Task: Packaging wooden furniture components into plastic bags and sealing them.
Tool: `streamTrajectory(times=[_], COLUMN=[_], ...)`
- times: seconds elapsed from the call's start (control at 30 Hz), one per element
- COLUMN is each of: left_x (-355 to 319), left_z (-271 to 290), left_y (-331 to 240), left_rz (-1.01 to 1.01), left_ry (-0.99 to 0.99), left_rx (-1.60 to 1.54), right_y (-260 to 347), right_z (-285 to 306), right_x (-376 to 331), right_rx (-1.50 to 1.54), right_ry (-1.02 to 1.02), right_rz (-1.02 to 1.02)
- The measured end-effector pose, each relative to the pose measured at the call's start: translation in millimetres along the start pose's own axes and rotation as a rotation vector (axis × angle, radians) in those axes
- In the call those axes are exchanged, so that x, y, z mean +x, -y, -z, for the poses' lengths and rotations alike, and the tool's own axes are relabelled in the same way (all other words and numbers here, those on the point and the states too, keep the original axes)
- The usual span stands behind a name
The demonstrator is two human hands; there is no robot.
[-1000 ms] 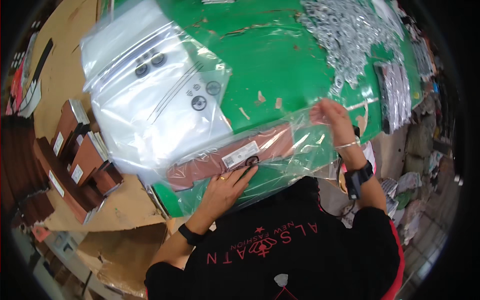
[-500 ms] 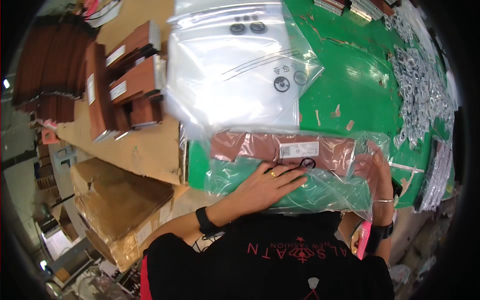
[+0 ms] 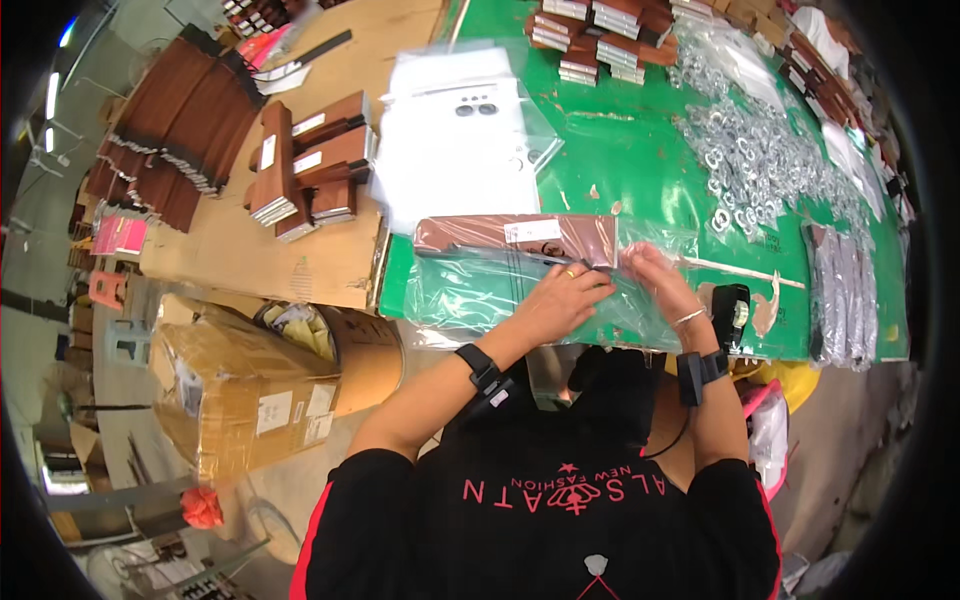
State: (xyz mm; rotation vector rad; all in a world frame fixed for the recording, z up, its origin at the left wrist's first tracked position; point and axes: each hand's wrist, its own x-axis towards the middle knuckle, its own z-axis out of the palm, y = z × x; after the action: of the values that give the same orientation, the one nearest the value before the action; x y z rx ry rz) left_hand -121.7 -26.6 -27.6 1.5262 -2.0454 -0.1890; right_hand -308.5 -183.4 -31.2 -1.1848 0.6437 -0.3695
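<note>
Brown piece: one long, flat brown piece point(image 3: 465, 235) with a single white label is lying inside a clear bag point(image 3: 455, 300), near the front edge of the green tabletop point(image 3: 620, 140).
Spare film: the bag's loose part is spreading from the piece toward the person.
Left hand: one left hand point(image 3: 568, 300) is lying palm down on the bag, fingers extended, just below the piece.
Right hand: one right hand point(image 3: 657, 275) is resting at the bag's right end with fingers bent; whether they are pinching film, I cannot tell.
Step in hand: the hands seem to be settling the film around the piece.
Next move: it is probably calling for a firm hold on the loose film, the piece staying flat.
Clear bag stack: one stack point(image 3: 450, 150) is lying just behind the piece; its sheets are overlapping beyond counting.
Labelled brown pieces: one cluster point(image 3: 330, 150) is sitting to the left, three white labels showing; some pieces are hiding others.
Metal rings: one heap point(image 3: 760, 155) is spreading at the right, too many to count.
Black device: one point(image 3: 730, 312) is standing beside the right wrist.
Wrapped strips: one bundle point(image 3: 842, 290) is lying farther right, its number unclear.
</note>
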Motion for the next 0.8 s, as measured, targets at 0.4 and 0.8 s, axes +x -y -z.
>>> streamTrajectory(times=[0.4, 0.8], left_x=[-5.0, -9.6], left_z=[14.9, 7.2], left_y=[-18.3, 2.3], left_rz=[-0.009, 0.044], left_ry=[-0.008, 0.011], left_rx=[-0.144, -0.018], right_y=[14.6, 41.5], right_z=[-11.8, 82.6], right_x=[-2.6, 20.9], right_rx=[-0.147, -0.788], right_ry=[-0.178, -0.918], right_rz=[0.132, 0.378])
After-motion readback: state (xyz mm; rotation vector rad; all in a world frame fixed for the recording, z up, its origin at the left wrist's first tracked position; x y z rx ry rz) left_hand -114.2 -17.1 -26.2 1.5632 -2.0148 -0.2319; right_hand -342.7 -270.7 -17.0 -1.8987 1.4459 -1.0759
